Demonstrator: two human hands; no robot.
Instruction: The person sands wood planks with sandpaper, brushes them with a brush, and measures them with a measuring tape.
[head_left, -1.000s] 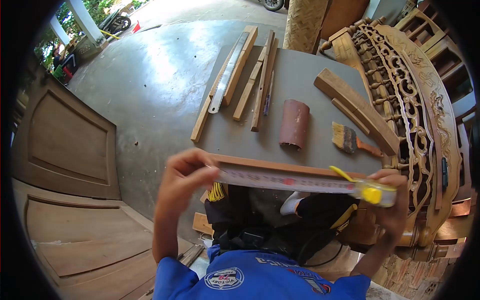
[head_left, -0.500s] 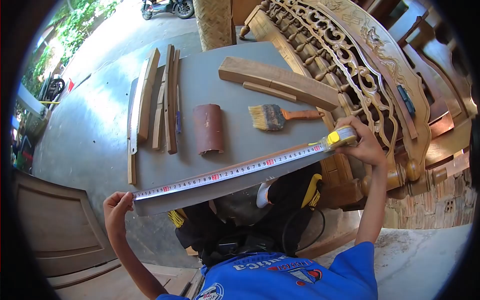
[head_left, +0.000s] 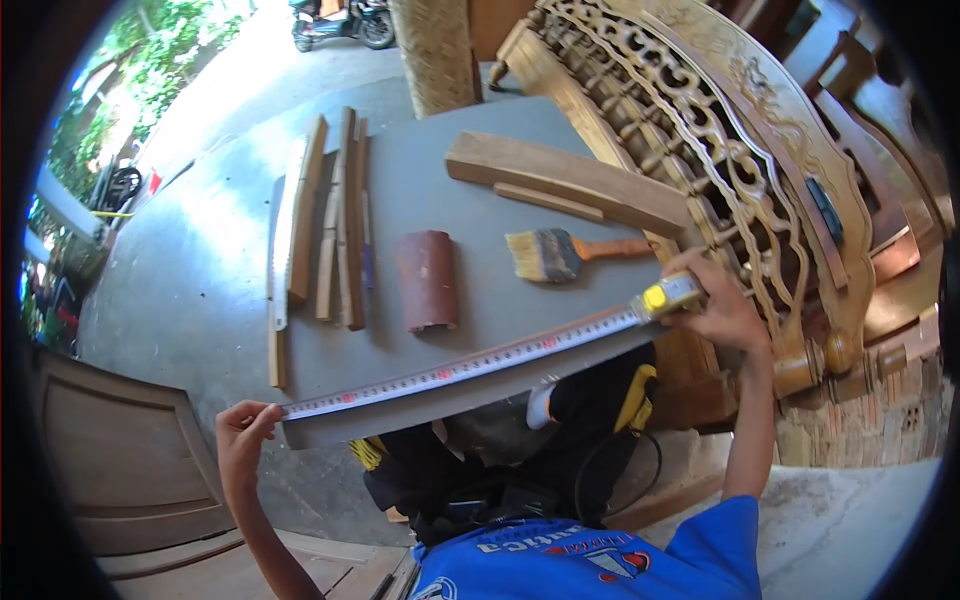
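A measuring tape (head_left: 460, 374) is stretched along the near edge of the grey table (head_left: 400, 185). My left hand (head_left: 246, 432) pinches the tape's free end at the table's near left corner. Its case is in my right hand (head_left: 722, 308), beside the table's right edge, with fingers wrapped round it. Beyond the tape lie a curved reddish-brown piece (head_left: 428, 281) and a brush (head_left: 560, 255) with an orange handle. Several wooden strips (head_left: 350, 220) and a saw blade (head_left: 290, 235) lie on the left part of the table.
A thick wooden block (head_left: 565, 178) and a thin strip (head_left: 548, 201) lie at the table's far right. Carved wooden furniture (head_left: 720, 150) stands at the right. A wooden panel (head_left: 130, 450) is at the lower left, and a woven post (head_left: 435, 60) rises behind the table.
The whole view has shifted, so the table and both hands appear slightly lower and further right. Both hands keep their hold on the tape, which remains stretched.
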